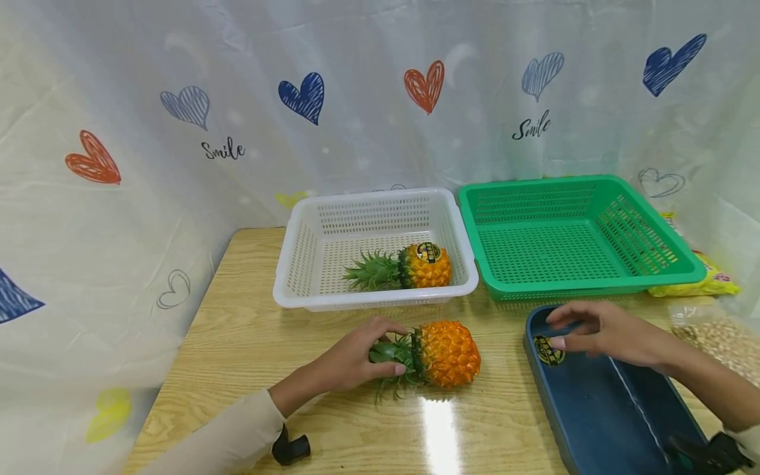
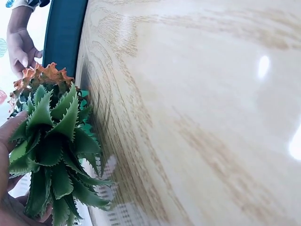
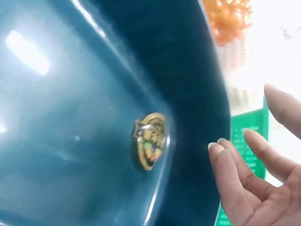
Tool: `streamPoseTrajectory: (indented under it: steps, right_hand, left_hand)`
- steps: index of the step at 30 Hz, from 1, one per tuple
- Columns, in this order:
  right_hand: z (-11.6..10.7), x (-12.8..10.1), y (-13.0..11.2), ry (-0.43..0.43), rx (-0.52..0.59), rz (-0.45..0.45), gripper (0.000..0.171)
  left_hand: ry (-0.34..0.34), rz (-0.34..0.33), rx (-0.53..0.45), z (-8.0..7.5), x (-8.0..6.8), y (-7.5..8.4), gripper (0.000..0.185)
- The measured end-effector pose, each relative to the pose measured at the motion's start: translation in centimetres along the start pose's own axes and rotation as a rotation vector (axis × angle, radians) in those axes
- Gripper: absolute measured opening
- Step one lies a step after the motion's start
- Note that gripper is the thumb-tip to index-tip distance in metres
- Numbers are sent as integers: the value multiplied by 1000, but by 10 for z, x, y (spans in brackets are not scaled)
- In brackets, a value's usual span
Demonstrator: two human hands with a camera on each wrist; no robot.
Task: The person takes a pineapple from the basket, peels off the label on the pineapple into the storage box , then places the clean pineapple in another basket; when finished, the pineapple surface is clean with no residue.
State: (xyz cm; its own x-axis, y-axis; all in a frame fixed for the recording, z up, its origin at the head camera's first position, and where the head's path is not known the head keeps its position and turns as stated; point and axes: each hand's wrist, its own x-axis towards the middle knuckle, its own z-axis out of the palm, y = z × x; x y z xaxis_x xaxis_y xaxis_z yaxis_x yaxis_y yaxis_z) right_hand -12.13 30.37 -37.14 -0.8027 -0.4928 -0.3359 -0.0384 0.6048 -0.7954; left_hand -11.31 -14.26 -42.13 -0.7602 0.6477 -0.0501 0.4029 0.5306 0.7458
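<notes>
A small orange pineapple (image 1: 448,356) lies on its side on the table, its green leaves (image 2: 56,150) pointing left. My left hand (image 1: 356,359) grips it by the leaves, with thumb and fingers around the crown. Over the far end of a deep blue tray (image 1: 600,402) hovers my right hand (image 1: 611,333), fingers loosely bent and nothing between them. A black and gold oval label (image 3: 151,141) is in that end of the tray, close to the right fingertips but apart from them.
Behind the left hand stands a white basket (image 1: 368,300) with a second pineapple (image 1: 429,274) lying inside, label upward. A green basket (image 1: 594,285) sits beside it. At the right are a yellow packet (image 1: 695,288) and a clear bag of pale grains or nuts (image 1: 721,340).
</notes>
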Motion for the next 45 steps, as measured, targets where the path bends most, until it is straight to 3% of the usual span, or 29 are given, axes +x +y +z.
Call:
streamPoseTrajectory:
  steps: [22, 45]
  right_hand:
    - [22, 5, -37, 82, -2, -186, 33]
    - [51, 34, -72, 96, 56, -264, 29]
  left_hand:
    - [-9, -14, -6, -1, 1, -1, 57]
    - [-25, -17, -37, -2, 2, -2, 57]
